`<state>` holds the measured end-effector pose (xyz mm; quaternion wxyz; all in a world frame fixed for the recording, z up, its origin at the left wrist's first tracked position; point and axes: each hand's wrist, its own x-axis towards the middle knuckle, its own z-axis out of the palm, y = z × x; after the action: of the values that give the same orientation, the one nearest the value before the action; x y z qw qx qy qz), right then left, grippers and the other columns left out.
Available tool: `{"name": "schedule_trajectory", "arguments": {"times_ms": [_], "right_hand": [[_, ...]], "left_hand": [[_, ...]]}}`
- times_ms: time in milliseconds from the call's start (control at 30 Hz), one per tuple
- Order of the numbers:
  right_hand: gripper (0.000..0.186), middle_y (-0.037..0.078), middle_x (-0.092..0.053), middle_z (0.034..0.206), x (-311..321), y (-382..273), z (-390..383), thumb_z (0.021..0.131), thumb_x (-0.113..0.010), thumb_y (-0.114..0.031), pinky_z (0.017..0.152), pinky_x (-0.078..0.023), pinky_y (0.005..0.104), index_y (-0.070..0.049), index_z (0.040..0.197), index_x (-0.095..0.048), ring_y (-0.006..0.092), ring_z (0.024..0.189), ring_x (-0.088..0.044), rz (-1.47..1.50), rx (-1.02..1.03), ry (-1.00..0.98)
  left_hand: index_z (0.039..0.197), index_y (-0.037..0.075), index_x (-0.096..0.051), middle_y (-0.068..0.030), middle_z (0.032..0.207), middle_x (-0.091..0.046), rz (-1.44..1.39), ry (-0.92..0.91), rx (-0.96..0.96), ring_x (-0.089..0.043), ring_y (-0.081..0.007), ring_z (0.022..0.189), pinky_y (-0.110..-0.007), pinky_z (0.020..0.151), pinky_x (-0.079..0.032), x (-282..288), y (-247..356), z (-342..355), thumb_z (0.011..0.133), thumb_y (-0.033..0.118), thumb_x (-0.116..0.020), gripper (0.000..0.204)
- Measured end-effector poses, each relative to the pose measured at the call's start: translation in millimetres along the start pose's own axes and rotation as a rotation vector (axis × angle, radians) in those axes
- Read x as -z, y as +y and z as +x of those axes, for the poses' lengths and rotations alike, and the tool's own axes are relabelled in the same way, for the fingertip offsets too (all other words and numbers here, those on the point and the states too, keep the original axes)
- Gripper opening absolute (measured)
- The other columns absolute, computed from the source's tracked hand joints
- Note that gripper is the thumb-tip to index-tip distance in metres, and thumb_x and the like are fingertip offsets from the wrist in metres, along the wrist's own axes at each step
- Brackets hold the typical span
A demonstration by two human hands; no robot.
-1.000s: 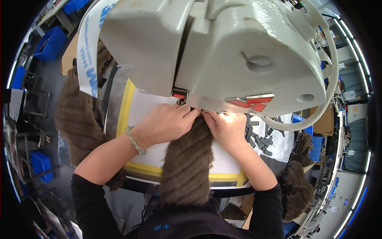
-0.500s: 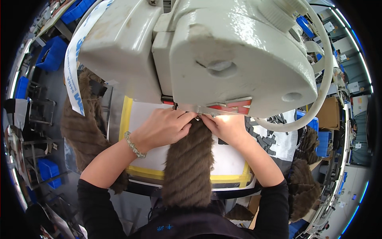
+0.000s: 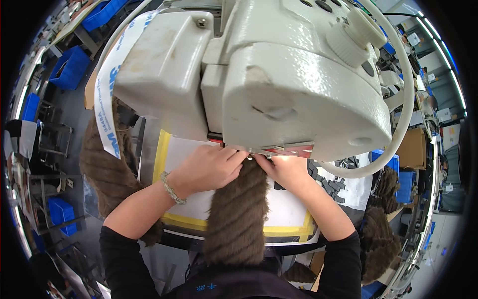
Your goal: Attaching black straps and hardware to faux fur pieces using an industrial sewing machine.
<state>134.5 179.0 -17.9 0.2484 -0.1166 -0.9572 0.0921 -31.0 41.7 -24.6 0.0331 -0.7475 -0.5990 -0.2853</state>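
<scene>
Two hands (image 3: 209, 168) (image 3: 290, 173), one fur strip (image 3: 237, 219)

The scene is brightly lit. Lamp tubes (image 3: 454, 79) are seen at the right rim, bowed by the fisheye lens. Glossy glare is thrown across the machine (image 3: 308, 99), and the right hand (image 3: 290, 173) is whitened by a bright patch. The corners are blacked out; rim detail is smeared.

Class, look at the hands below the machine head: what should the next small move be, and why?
Perhaps ease the brown furry strip slightly forward: the left hand and right hand meet at its far end beneath the machine head, while most of its visible length lies nearer the person.
</scene>
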Motion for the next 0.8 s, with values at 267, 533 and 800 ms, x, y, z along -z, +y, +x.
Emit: {"name": "schedule_trajectory", "arguments": {"times_ms": [267,533,800], "right_hand": [[0.016,0.005,-0.067,0.088,1.3,12.9,-6.4,0.078,-0.074,-0.017,0.065,-0.05,0.0348,-0.01,0.092,-0.071,0.0236,0.076,-0.065,0.061,0.02,-0.124],[0.015,0.004,-0.067,0.079,-0.1,14.9,-5.5,0.076,-0.075,-0.016,0.058,-0.05,0.0331,-0.01,0.09,-0.071,0.0212,0.068,-0.064,0.154,0.097,-0.017],[0.016,0.006,-0.066,0.081,10.0,17.3,2.4,0.074,-0.073,-0.011,0.058,-0.049,0.0339,-0.01,0.089,-0.069,0.0229,0.066,-0.063,0.141,0.095,-0.167]], "left_hand": [[0.113,0.004,-0.066,0.0019,0.07,-0.047,0.284,-0.067,-0.092,-0.052,-0.0109,0.06,-0.022,0.047,-0.043,-7.2,14.2,-12.1,0.078,0.015,-0.059,0.037],[0.117,0.0,-0.062,0.0012,0.069,-0.048,0.269,-0.103,0.034,-0.052,-0.0108,0.059,-0.023,0.045,-0.043,-10.2,23.2,-11.2,0.076,0.014,-0.058,0.044],[0.116,-0.001,-0.06,-0.001,0.071,-0.055,0.125,-0.087,0.092,-0.058,-0.0136,0.06,-0.027,0.048,-0.049,-7.1,22.2,-8.0,0.076,0.012,-0.057,0.042]]}}
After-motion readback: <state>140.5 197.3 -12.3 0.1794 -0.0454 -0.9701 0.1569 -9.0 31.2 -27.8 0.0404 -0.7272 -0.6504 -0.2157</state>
